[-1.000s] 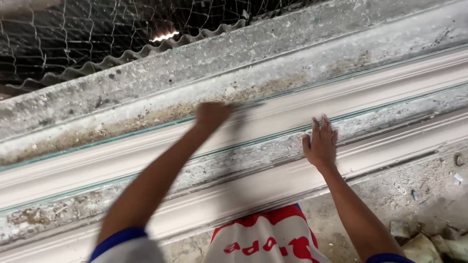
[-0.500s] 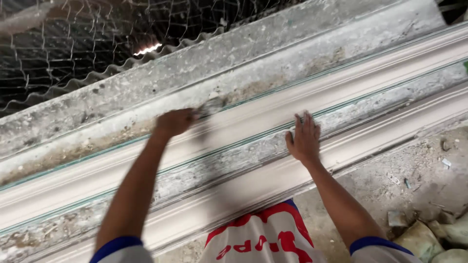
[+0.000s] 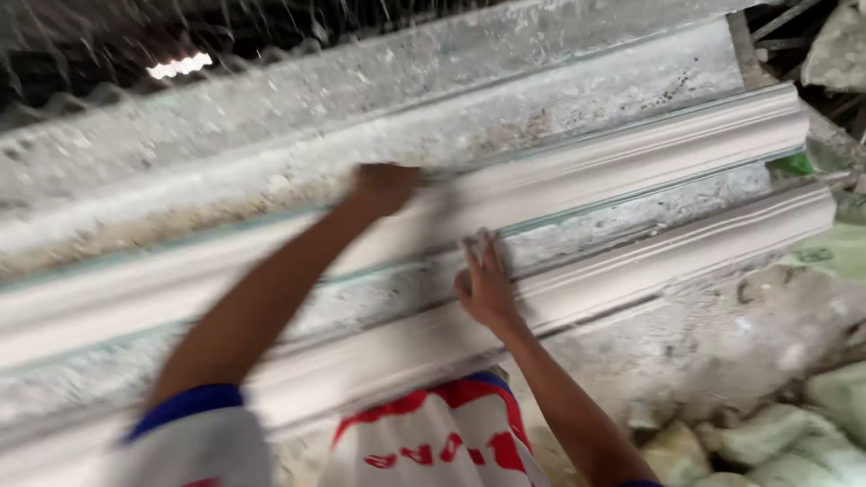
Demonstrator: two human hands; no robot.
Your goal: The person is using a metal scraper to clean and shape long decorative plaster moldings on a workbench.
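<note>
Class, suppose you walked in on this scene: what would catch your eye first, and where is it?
Two long white moulded strips run slantwise across the picture on a rough grey bench. The left hand is fisted on the upper strip, perhaps round a blurred tool, while the right hand lies flat just above the lower one. Pale rubble sits at lower right.

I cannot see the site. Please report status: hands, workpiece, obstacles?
Left hand closed on blurred tool at upper white moulding. Right hand flat beside lower moulding. No obstruction.

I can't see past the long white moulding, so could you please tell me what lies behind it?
Behind the upper white moulding runs a rough grey slab, then blurred wire mesh. The left hand covers part of its edge.
</note>
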